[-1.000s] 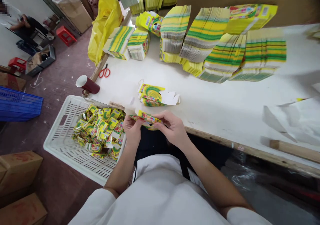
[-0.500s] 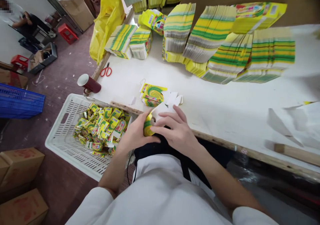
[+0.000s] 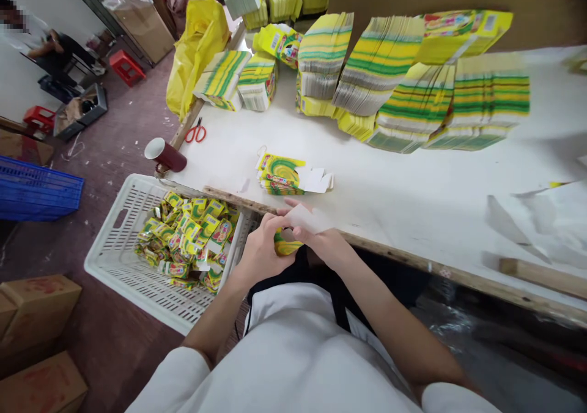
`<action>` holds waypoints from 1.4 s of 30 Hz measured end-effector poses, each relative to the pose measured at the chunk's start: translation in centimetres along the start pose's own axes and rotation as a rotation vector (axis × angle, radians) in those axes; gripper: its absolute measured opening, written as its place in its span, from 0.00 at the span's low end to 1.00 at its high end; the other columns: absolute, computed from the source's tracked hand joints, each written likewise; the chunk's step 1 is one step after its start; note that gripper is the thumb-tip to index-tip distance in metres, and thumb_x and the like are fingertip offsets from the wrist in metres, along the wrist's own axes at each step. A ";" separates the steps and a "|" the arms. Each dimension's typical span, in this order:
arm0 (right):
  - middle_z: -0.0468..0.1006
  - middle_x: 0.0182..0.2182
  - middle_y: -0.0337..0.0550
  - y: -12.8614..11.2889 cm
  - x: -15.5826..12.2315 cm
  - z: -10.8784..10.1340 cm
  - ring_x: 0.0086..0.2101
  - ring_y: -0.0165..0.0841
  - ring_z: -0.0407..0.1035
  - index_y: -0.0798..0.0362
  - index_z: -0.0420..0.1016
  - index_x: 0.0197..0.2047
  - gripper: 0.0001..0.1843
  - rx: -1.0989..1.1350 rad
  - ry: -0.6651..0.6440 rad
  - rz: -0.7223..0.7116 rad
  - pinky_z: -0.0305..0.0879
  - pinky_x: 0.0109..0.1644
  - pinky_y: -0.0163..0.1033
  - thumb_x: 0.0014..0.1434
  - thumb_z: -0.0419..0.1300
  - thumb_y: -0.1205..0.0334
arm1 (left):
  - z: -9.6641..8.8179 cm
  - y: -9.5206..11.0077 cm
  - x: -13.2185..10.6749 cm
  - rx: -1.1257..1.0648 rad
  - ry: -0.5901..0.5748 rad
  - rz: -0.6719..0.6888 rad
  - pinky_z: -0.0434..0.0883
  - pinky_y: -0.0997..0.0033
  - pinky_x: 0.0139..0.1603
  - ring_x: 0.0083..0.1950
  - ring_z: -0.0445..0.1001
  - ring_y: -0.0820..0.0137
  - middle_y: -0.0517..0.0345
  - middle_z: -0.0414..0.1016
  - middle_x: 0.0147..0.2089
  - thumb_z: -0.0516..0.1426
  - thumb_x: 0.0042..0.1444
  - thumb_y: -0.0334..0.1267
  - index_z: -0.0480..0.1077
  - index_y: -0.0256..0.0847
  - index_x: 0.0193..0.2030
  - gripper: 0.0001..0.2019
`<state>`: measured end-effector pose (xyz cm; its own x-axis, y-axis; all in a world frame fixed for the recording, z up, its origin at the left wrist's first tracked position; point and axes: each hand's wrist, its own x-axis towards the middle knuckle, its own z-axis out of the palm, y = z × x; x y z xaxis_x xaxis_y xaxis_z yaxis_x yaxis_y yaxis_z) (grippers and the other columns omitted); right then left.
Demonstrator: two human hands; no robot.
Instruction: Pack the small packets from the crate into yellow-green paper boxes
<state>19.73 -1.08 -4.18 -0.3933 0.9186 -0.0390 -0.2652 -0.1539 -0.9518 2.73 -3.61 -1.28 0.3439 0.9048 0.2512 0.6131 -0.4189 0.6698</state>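
Observation:
Between my hands, just over the table's front edge, is a small yellow and green carton [image 3: 287, 248] with a white flap [image 3: 306, 218] standing out. My left hand [image 3: 262, 248] is closed round the carton's left side. My right hand [image 3: 326, 241] pinches the flap, thumb in front and fingers partly hidden behind it. On the table beyond lies a short pile of flattened cartons [image 3: 280, 171], their white flaps pointing right. Left of my hands, a white plastic basket [image 3: 121, 272] holds many small yellow-green cartons [image 3: 188, 232].
Tall stacks of flat cartons [image 3: 380, 58] line the back of the white table [image 3: 389, 186]. Red-handled scissors [image 3: 195, 133] and a maroon mug [image 3: 169, 156] are at the left end. A wooden strip [image 3: 541, 278] lies at the right. A person [image 3: 55, 49] sits far left.
My right hand has turned and drawn closer, its spread fingers now closed on the carton's white flap. My left hand keeps hold of the carton, its fingers more curled.

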 end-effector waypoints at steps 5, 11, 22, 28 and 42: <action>0.61 0.71 0.52 -0.5 -1.0 0.4 0.68 0.44 0.59 0.45 0.57 0.73 0.36 -0.447 -0.113 -0.311 0.60 0.70 0.54 0.65 0.61 0.53 | 0.0 -0.6 0.2 -0.123 -0.011 -0.059 0.74 0.65 0.44 0.45 0.76 0.64 0.49 0.69 0.52 0.66 0.49 0.36 0.55 0.44 0.61 0.35; 0.66 0.68 0.46 -0.6 -0.7 -0.7 0.62 0.41 0.69 0.39 0.72 0.64 0.27 -0.613 0.129 -0.398 0.70 0.64 0.50 0.66 0.55 0.70 | -0.5 -1.2 0.9 0.093 0.039 -0.136 0.71 0.56 0.54 0.54 0.71 0.58 0.46 0.68 0.54 0.66 0.49 0.36 0.60 0.43 0.59 0.31; 0.63 0.70 0.50 -2.3 0.0 -3.3 0.65 0.46 0.65 0.43 0.80 0.55 0.17 -0.759 -0.161 -0.347 0.68 0.64 0.54 0.64 0.62 0.63 | -3.3 -1.3 1.5 0.042 0.029 -0.118 0.74 0.62 0.52 0.49 0.78 0.61 0.52 0.78 0.49 0.71 0.46 0.45 0.73 0.44 0.53 0.27; 0.68 0.66 0.50 -1.3 0.3 -1.4 0.63 0.45 0.67 0.45 0.79 0.54 0.16 -0.594 0.136 -0.396 0.69 0.64 0.52 0.62 0.64 0.62 | -3.0 -0.8 1.8 0.138 0.090 -0.092 0.75 0.63 0.51 0.49 0.77 0.62 0.52 0.76 0.48 0.69 0.49 0.46 0.71 0.43 0.55 0.27; 0.78 0.48 0.61 -1.4 6.5 -1.7 0.48 0.54 0.73 0.60 0.68 0.62 0.26 -1.206 0.281 -0.258 0.71 0.54 0.58 0.60 0.61 0.66 | -10.5 -7.9 -4.6 0.553 0.121 -0.504 0.67 0.40 0.64 0.65 0.69 0.45 0.38 0.72 0.61 0.72 0.43 0.44 0.65 0.39 0.63 0.41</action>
<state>18.99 5.71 -3.65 -0.2106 0.9407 0.2660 0.7211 0.3332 -0.6074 -11.14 -3.67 -0.43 -0.1334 0.9856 0.1037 0.9538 0.0992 0.2836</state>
